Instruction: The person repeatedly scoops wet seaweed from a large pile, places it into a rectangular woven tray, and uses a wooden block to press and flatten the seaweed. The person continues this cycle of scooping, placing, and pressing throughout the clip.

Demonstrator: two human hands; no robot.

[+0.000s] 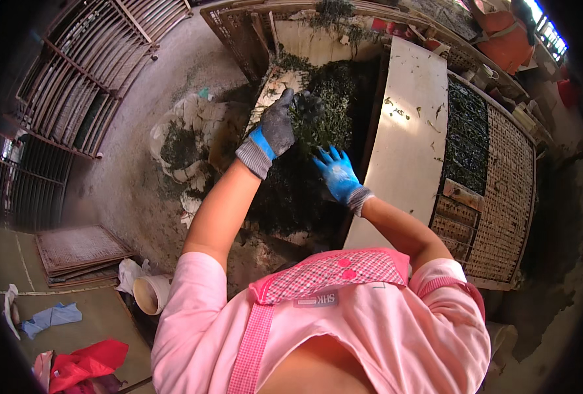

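My left hand (277,125), in a grey and blue work glove, is at the left side of a heap of dark green leafy strands (335,106). Its fingertips are partly lost against the dark heap, so its grip is unclear. My right hand (338,172), in a blue glove with a grey cuff, hovers over or rests on the heap's near right part with fingers spread. To its right runs a long pale board (409,98) with scattered green bits. Beyond that lies a woven mat (508,182) in a frame, with a dark green layer (466,133) on its left part.
An open sack (183,143) of green stuff stands on the floor at left. Slatted racks (89,74) stand farther left, and stacked screens (82,248) lie below them near a white bucket (151,294). A person in orange (505,42) is at the upper right.
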